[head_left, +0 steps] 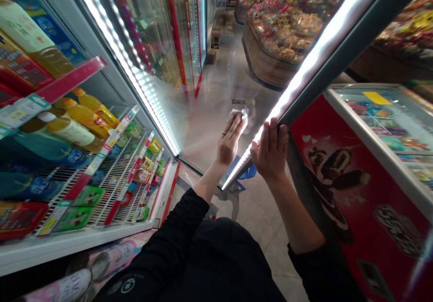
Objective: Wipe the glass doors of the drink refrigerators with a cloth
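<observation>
A glass cooler door point(324, 54) stands swung open in front of me, with a bright light strip along its dark frame. My left hand point(230, 137) reaches to the glass with its fingers stretched out over a white wiping cloth point(241, 112), pressing it against the pane. Only the cloth's edges show around the fingertips; whether it is fabric or paper I cannot tell. On the door's outer edge rests my right hand point(272, 153), its fingers lying along the frame and the thumb on the light-strip side, holding the door.
At left, cooler shelves point(115, 176) carry bottles and packs behind red price rails. A red ice-cream freezer point(358, 194) stands close on the right. Beyond the glass are a wooden display island point(267, 54) heaped with goods, and a blue stool point(248, 172) near the door.
</observation>
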A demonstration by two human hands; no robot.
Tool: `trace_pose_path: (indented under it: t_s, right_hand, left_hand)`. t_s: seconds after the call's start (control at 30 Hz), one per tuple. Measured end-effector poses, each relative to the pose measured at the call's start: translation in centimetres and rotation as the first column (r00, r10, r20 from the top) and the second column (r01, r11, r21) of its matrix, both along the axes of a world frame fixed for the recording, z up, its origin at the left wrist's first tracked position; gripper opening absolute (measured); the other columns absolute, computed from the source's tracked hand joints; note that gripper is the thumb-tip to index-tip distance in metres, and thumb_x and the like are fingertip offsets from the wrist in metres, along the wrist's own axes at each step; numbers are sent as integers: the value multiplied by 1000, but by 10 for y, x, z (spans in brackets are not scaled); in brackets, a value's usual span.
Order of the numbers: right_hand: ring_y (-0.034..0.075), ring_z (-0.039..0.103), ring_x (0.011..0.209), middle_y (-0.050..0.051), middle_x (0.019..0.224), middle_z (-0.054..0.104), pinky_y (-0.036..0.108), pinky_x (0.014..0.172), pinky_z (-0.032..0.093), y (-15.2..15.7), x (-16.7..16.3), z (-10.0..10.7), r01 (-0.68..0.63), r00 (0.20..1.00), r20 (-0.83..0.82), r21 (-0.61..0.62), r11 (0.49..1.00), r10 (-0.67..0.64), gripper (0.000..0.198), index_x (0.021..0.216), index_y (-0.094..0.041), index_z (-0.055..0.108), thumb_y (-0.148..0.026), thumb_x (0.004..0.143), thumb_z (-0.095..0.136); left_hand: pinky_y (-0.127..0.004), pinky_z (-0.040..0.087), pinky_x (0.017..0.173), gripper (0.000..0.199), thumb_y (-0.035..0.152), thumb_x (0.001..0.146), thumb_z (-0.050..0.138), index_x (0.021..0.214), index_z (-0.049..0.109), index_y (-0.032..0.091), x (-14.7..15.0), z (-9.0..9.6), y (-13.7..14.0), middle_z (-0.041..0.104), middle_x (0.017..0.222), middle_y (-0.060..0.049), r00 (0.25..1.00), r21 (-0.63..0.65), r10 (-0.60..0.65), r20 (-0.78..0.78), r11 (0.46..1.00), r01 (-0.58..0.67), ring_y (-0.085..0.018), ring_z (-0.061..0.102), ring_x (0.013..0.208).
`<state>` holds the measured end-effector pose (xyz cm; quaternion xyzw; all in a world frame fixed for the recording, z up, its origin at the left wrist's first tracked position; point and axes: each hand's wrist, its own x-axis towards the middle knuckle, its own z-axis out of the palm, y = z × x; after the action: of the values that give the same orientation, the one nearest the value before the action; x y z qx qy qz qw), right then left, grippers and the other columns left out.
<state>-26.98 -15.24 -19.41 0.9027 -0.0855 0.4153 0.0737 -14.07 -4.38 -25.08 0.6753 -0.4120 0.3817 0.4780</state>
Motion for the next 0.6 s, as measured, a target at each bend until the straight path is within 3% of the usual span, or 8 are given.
trace_pose_path:
  t_s: [0.1,0.2,0.3,0.4,0.5,0.6]
  right_hand:
    - [39,40,169,21,179,45,61,133,39,15,0,0,34,999,36,-24,999,-33,84,184,-19,12,-30,110,52]
    - [37,48,165,20,178,48,58,133,38,30,4,-3,44,999,28,-20,999,-43,86,184,-21,8,-29,111,52]
    - [38,51,163,20,179,46,60,135,32,41,10,-5,40,999,29,42,998,-41,85,183,-23,8,-30,111,52]
    - [38,50,164,19,181,42,60,136,29,49,13,-2,61,998,20,78,995,-62,87,183,-24,5,-27,110,52]
    - [34,50,164,17,181,42,57,135,34,61,16,5,75,997,-12,67,995,-74,88,183,-26,2,-24,110,52]
    - [32,49,165,15,181,42,53,134,37,72,25,10,47,997,-60,67,997,-43,87,182,-26,-2,-22,111,49]
  left_hand:
    - [-39,42,139,65,10,117,35,179,31,28,-2,-15,7,51,177,-7,999,-39,35,-17,999,-35,-23,40,167]
    - [-42,45,138,63,13,117,37,179,30,26,-12,-26,8,55,175,-9,1000,33,1,-30,999,0,-23,37,168]
    - [-44,41,140,63,18,118,34,180,27,28,-9,-22,5,54,176,-7,1000,118,-25,-17,993,27,-22,31,170]
    - [-45,38,141,64,18,118,28,181,22,30,14,-11,9,49,179,-4,1000,141,-5,8,990,4,-21,29,171]
    - [-46,37,142,66,17,117,25,182,16,26,39,-7,21,44,182,-7,998,135,60,-19,989,-57,-23,27,171]
    - [-45,41,140,65,17,118,25,181,16,24,47,-14,34,46,181,-11,991,126,132,-15,984,-129,-23,30,170]
